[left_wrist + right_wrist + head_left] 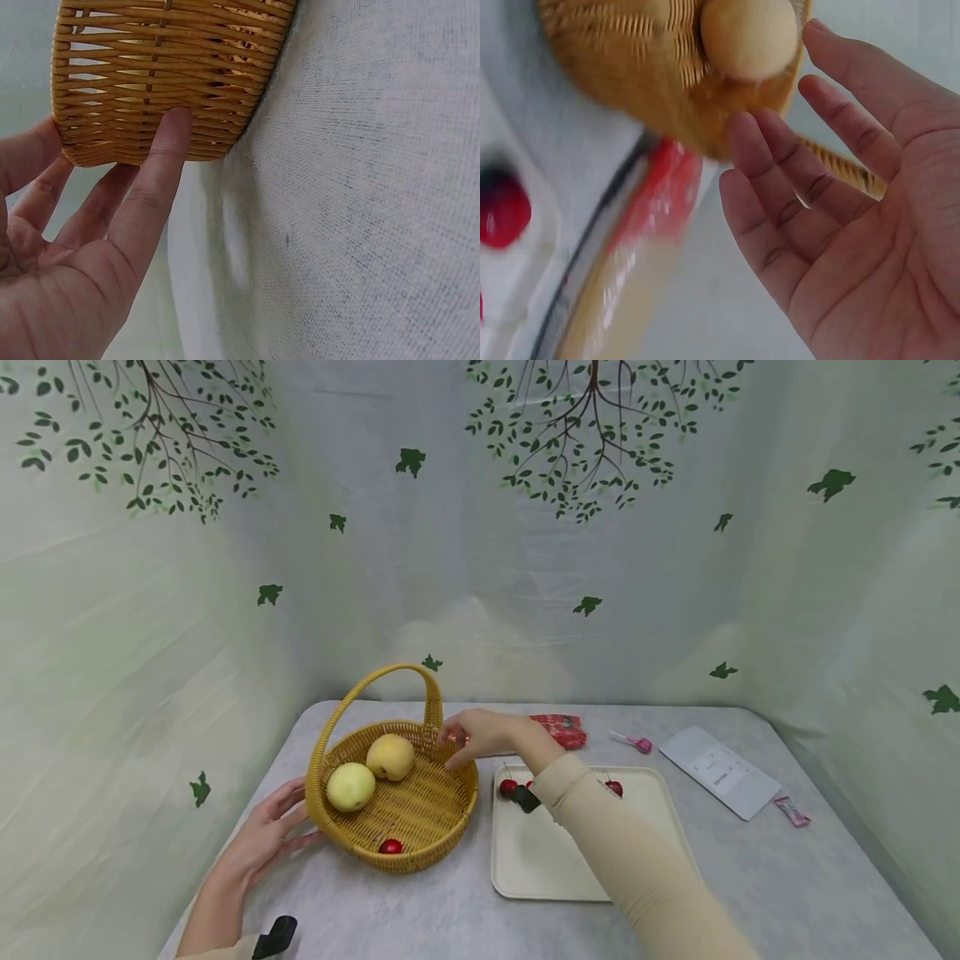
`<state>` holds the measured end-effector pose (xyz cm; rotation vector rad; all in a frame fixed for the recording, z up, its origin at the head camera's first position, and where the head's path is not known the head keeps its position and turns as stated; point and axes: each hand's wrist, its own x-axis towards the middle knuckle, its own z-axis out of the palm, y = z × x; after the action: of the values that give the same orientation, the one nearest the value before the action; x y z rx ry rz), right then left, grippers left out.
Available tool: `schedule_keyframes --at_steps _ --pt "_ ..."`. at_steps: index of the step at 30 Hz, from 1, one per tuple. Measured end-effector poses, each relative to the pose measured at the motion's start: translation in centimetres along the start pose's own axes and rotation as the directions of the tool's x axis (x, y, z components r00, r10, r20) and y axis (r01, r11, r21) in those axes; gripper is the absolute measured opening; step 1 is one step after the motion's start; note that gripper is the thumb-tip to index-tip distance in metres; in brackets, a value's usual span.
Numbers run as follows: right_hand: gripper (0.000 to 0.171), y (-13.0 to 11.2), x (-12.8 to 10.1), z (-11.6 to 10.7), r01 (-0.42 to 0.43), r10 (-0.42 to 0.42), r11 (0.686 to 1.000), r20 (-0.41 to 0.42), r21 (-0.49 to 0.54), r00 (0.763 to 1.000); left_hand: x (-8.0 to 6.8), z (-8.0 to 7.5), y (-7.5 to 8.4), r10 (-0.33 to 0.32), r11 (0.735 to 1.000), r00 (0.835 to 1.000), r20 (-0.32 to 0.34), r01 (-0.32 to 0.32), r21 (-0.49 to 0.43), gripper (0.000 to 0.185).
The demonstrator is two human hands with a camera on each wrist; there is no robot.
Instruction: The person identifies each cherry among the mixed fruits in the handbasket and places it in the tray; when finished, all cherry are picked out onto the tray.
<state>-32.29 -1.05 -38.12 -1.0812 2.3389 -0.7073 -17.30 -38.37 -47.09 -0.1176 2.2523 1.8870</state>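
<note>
The yellow wicker basket (431, 797) with an arched handle stands on the left of the table. Inside lie a round yellow fruit (391, 757), a pale green fruit (351, 787) and a red cherry (391, 846). My left hand (264, 833) touches the basket's left side, and in the left wrist view a straight fingertip (175, 127) rests against the weave. Over the basket's right rim hovers my right hand (483, 732); its palm and spread fingers show nothing held in the right wrist view. The cream tray (547, 860) to the right bears cherries (507, 788), partly covered by my right sleeve.
Behind the tray lies a red packet (561, 731), with a wrapped lollipop (641, 745) to its right. Farther right are a grey-white pouch (722, 772) and a small pink wrapped sweet (792, 811). Printed curtains (510, 643) enclose the table.
</note>
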Motion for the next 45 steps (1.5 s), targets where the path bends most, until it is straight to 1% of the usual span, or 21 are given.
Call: schedule_keyframes --at_steps 2,6,10,13,16,20,22,24,27,30,32,34,37,40,42,45 --pt "0.038 -0.5 1.1 0.6 0.005 -0.005 1.000 0.029 -0.008 1.000 0.1 0.1 0.0 0.001 1.000 1.000 0.004 -0.001 -0.001 0.061" --pt "0.040 -1.6 2.7 1.9 0.005 -0.002 0.999 0.080 -0.035 0.997 0.1 0.3 0.0 -0.006 1.000 1.000 0.005 0.006 -0.011 0.060" --pt "0.042 -3.0 4.0 3.1 -0.016 0.023 0.998 0.112 -0.066 0.993 0.0 0.2 -0.1 -0.004 1.000 1.000 -0.001 0.004 -0.013 0.061" --pt "0.039 -3.9 4.7 3.9 -0.053 0.056 0.998 0.147 -0.024 0.988 0.0 0.2 -0.1 -0.011 1.000 1.000 -0.013 0.010 -0.013 0.061" --pt "0.038 -4.8 5.3 4.7 -0.105 0.092 0.993 0.193 0.058 0.977 0.0 0.1 -0.1 -0.017 1.000 1.000 -0.014 0.017 -0.017 0.061" --pt "0.035 -5.8 5.8 5.5 -0.173 0.135 0.977 0.269 0.123 0.954 0.0 0.1 -0.2 -0.006 1.000 1.000 -0.014 0.006 -0.024 0.058" --pt "0.031 -6.1 5.9 5.8 -0.219 0.164 0.964 0.315 0.149 0.935 0.0 0.2 -0.2 0.002 1.000 1.000 -0.010 -0.002 -0.030 0.058" --pt "0.027 -6.5 6.0 6.1 -0.271 0.198 0.949 0.363 0.163 0.911 0.0 0.4 -0.3 0.007 0.999 1.000 -0.005 -0.007 -0.032 0.057" --pt "0.020 -7.2 6.1 6.9 -0.324 0.244 0.936 0.405 0.139 0.881 0.0 0.4 -0.4 0.004 0.999 1.000 -0.001 -0.004 -0.033 0.057" --pt "0.015 -8.1 6.4 7.7 -0.348 0.283 0.934 0.427 0.080 0.859 -0.1 0.3 -0.3 -0.002 0.999 1.000 -0.014 0.001 -0.032 0.055" --pt "0.013 -8.7 6.5 8.0 -0.368 0.307 0.928 0.448 0.053 0.840 -0.1 0.2 -0.2 -0.002 1.000 1.000 -0.018 0.002 -0.029 0.056" --pt "0.010 -9.1 6.7 8.2 -0.388 0.318 0.920 0.471 0.057 0.823 -0.2 0.2 -0.1 0.001 1.000 1.000 -0.017 -0.001 -0.027 0.057" --pt "0.008 -9.6 6.9 8.3 -0.404 0.314 0.911 0.500 0.081 0.807 -0.2 0.1 0.0 0.002 1.000 1.000 -0.019 -0.002 -0.023 0.058" --pt "0.007 -9.7 7.1 8.4 -0.418 0.306 0.901 0.518 0.113 0.799 -0.2 0.2 0.1 0.006 1.000 1.000 -0.018 -0.006 -0.017 0.059" --pt "0.007 -9.7 7.2 8.5 -0.408 0.292 0.906 0.528 0.115 0.798 -0.1 0.2 0.2 0.005 1.000 1.000 -0.017 -0.006 -0.018 0.061" --pt "0.009 -9.5 7.6 8.5 -0.381 0.248 0.914 0.552 0.140 0.796 -0.1 0.1 0.3 0.002 1.000 1.000 -0.025 -0.003 -0.020 0.061"
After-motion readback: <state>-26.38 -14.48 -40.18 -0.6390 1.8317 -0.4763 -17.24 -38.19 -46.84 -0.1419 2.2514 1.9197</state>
